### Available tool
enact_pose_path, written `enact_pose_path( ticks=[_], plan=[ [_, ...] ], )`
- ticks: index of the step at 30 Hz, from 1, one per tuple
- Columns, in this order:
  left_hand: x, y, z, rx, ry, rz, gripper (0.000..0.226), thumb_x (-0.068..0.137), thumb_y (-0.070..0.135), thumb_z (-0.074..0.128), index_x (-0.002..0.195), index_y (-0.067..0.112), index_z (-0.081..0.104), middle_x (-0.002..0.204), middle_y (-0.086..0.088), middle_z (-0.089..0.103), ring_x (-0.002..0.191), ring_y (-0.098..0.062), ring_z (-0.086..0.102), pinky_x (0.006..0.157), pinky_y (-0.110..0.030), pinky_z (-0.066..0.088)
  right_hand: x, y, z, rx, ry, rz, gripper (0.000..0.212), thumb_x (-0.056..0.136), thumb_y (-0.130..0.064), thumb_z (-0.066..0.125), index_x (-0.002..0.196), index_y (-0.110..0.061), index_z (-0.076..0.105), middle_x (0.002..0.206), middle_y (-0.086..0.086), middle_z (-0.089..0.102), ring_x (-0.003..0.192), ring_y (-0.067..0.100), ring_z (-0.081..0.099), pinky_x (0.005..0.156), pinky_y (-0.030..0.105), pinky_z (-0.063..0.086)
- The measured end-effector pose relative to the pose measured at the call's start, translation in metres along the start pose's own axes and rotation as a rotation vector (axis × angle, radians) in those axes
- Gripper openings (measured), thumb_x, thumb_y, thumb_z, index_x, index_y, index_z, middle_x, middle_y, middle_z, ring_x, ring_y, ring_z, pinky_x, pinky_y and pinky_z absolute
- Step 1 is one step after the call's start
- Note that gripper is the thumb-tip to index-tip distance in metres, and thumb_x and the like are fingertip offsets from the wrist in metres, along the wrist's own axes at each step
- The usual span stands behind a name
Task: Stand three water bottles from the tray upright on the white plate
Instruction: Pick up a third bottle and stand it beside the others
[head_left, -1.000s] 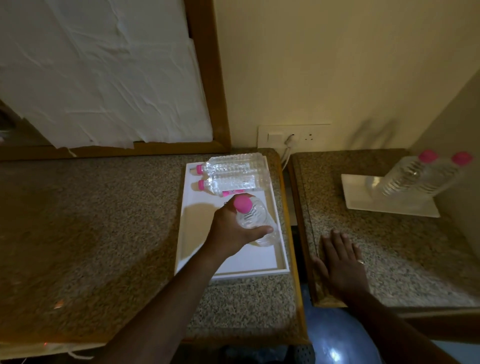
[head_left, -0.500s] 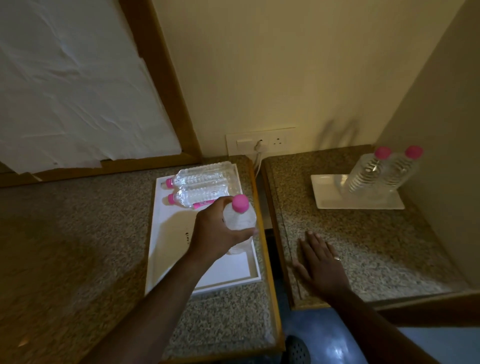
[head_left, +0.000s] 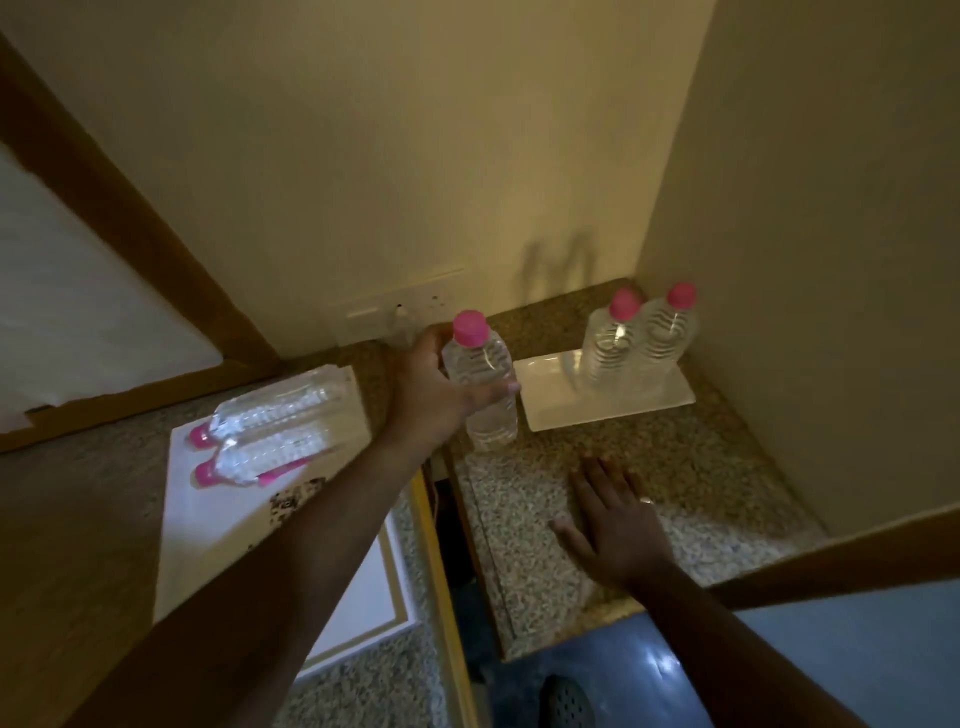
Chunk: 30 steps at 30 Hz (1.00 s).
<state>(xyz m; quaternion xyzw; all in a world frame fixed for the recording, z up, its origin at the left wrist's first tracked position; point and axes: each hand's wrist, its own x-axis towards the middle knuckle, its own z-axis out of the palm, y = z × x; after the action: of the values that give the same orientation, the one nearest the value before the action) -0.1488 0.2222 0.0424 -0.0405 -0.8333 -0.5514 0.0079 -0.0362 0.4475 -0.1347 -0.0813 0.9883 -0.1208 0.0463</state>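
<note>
My left hand (head_left: 441, 387) grips a clear plastic water bottle with a pink cap (head_left: 480, 384), long axis near vertical, cap up and tilted slightly left. Fingers wrap the far side of its upper body, thumb across the near side; the base hangs below the hand, apparently just clear of the speckled granite counter (head_left: 649, 467), left of the white rectangular plate (head_left: 561, 405). Two capped bottles (head_left: 639, 343) stand upright on that plate. Two more bottles (head_left: 275, 431) lie flat on the white tray (head_left: 208, 519), caps left. My right hand (head_left: 618, 530) rests flat on the counter, fingers spread.
</note>
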Motion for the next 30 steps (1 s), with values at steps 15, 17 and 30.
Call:
enact_pose_path(
  ticks=[15, 17, 30],
  plan=[
    [0.074, -0.014, 0.101, 0.097, -0.173, 0.079, 0.067, 0.051, 0.034, 0.094, 0.105, 0.038, 0.053, 0.105, 0.006, 0.065, 0.101, -0.018, 0.066, 0.085, -0.045, 0.056, 0.003, 0.009, 0.005, 0.02, 0.053, -0.036, 0.077, 0.096, -0.068, 0.029, 0.15, -0.013, 0.031, 0.16, 0.016, 0.026, 0.15, 0.033, 0.011, 0.119, 0.054, 0.006],
    [0.074, -0.018, 0.104, 0.114, -0.191, 0.083, 0.071, 0.049, 0.043, 0.091, 0.108, 0.032, 0.055, 0.108, 0.001, 0.066, 0.102, -0.02, 0.065, 0.085, -0.046, 0.056, 0.003, 0.009, 0.006, 0.01, 0.052, -0.038, 0.079, 0.096, -0.069, 0.027, 0.152, -0.013, 0.028, 0.161, 0.015, 0.023, 0.15, 0.032, 0.008, 0.118, 0.053, 0.002],
    [0.058, -0.031, 0.092, 0.061, -0.231, -0.029, 0.097, 0.05, 0.037, 0.094, 0.133, 0.024, 0.046, 0.133, -0.001, 0.058, 0.12, -0.016, 0.056, 0.098, -0.045, 0.05, 0.004, 0.01, 0.007, 0.004, 0.032, -0.007, 0.08, 0.095, -0.071, 0.025, 0.153, -0.015, 0.023, 0.161, 0.013, 0.02, 0.151, 0.028, 0.004, 0.119, 0.051, 0.001]
  ],
)
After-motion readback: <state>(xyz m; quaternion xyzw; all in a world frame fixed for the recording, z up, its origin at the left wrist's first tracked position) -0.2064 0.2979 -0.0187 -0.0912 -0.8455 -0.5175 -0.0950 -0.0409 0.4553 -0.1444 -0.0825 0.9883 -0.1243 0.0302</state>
